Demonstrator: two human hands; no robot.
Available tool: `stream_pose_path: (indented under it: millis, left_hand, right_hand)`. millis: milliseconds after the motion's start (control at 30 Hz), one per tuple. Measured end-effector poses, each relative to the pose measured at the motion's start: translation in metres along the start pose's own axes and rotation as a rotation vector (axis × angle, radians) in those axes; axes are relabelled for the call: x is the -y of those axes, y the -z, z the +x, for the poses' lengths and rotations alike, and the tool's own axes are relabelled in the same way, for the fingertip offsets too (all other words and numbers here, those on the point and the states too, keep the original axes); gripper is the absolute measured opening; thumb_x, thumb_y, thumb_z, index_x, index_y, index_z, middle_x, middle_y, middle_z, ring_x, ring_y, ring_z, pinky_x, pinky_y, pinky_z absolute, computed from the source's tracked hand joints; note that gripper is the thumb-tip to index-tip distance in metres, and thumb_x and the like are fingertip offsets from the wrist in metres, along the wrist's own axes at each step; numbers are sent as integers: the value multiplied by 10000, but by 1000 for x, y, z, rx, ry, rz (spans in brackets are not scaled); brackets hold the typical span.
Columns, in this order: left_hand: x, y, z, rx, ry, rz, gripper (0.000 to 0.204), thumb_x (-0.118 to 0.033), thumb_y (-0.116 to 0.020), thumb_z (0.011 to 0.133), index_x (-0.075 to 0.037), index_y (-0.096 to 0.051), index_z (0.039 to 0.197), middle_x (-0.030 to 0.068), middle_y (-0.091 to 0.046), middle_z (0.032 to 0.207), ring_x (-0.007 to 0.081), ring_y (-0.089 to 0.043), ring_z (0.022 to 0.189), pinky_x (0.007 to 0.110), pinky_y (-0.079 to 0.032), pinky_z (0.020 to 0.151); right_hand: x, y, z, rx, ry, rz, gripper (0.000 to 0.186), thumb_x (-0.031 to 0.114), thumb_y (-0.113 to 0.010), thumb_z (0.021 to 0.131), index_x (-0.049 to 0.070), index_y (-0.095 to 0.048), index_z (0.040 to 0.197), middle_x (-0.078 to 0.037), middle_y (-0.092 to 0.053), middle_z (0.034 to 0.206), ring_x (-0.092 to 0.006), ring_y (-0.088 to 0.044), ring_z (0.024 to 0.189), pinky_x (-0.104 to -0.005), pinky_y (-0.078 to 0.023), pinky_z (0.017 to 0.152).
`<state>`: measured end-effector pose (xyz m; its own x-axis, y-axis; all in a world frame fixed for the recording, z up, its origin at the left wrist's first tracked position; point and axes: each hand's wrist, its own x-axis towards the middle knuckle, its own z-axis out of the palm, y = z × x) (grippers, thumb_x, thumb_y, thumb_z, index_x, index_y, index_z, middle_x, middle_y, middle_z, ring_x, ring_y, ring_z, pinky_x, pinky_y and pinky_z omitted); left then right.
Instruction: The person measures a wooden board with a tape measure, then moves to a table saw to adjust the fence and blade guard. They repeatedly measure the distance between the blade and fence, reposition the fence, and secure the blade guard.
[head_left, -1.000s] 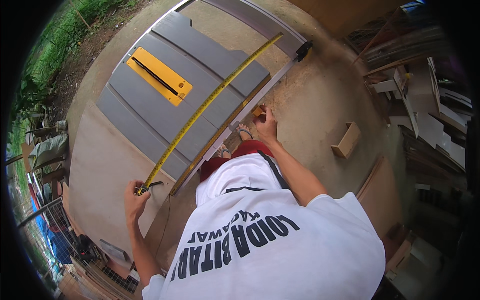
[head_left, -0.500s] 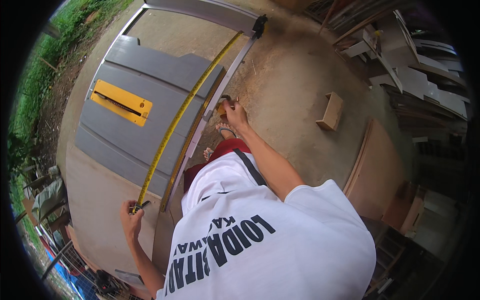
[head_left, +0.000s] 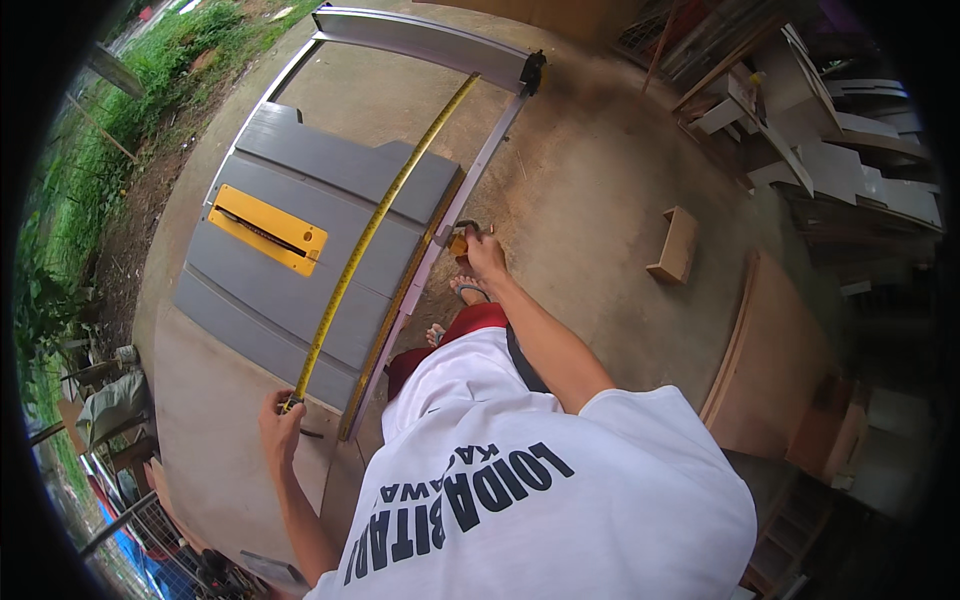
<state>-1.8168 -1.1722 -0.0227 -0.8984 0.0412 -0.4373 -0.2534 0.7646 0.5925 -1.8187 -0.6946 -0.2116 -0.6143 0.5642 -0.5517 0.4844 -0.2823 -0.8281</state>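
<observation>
So that it lies taut, the yellow tape measure [head_left: 370, 235] is pinned at its near end by the closed left hand [head_left: 280, 425], stretching diagonally across the flat grey saw surface [head_left: 300, 290]. The right hand [head_left: 484, 250] is curled around a small yellow case beside the metal rail [head_left: 440, 245].

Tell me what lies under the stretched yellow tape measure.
Under the yellow tape measure lies the grey saw table top, with its yellow insert plate off to one side, not beneath it. The left hand covers the tape's near end; beneath the table is hidden.
</observation>
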Motion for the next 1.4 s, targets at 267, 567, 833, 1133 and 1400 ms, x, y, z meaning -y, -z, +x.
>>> stream_pose_path:
  millis: [267, 567, 833, 1133, 1400]
  left_hand:
    - [-62, -20, 33, -134, -173, 71, 391, -197, -680, 748, 36, -730, 1058, 144, -654, 945, 250, -642, 830, 333, -515, 786]
    - [-64, -32, 67, -227, -177, -41, 359, -186, -694, 748, 7, -740, 1047, 140, -668, 901, 244, -653, 785, 347, -524, 759]
    - [-82, -39, 65, -209, -176, -66, 351, -191, -698, 757, -4, -726, 1052, 127, -676, 904, 220, -642, 786, 332, -516, 772]
    - [-80, -49, 88, -327, -292, -18, 357, -222, -710, 741, -22, -738, 1036, 161, -687, 921, 305, -675, 815, 374, -537, 792]
    - [-83, -53, 109, -378, -291, -27, 344, -226, -711, 756, -24, -735, 1034, 177, -700, 933, 325, -684, 842, 392, -540, 822]
  right_hand:
    - [-20, 4, -17, 56, 388, -145, 474, 438, -580, 1018, -16, -680, 1110, -77, -703, 840, -157, -668, 681, -305, -533, 644]
    - [5, 3, -5, 167, -61, -55, 547, 533, -496, 1036, 13, -655, 1090, -103, -676, 831, -198, -670, 788, -295, -564, 674]
    - [-23, -8, 23, -244, 120, -543, 537, 477, -385, 1068, 29, -681, 1052, -125, -687, 896, -212, -685, 866, -353, -567, 702]
    - [-3, -2, 9, 167, -65, 81, 451, 432, -382, 1080, 83, -627, 932, -63, -640, 840, -157, -590, 653, -274, -507, 606]
    - [-12, -26, -15, -217, 427, -550, 453, 357, -343, 1090, -22, -579, 1169, -297, -680, 1042, -473, -668, 980, -526, -522, 833]
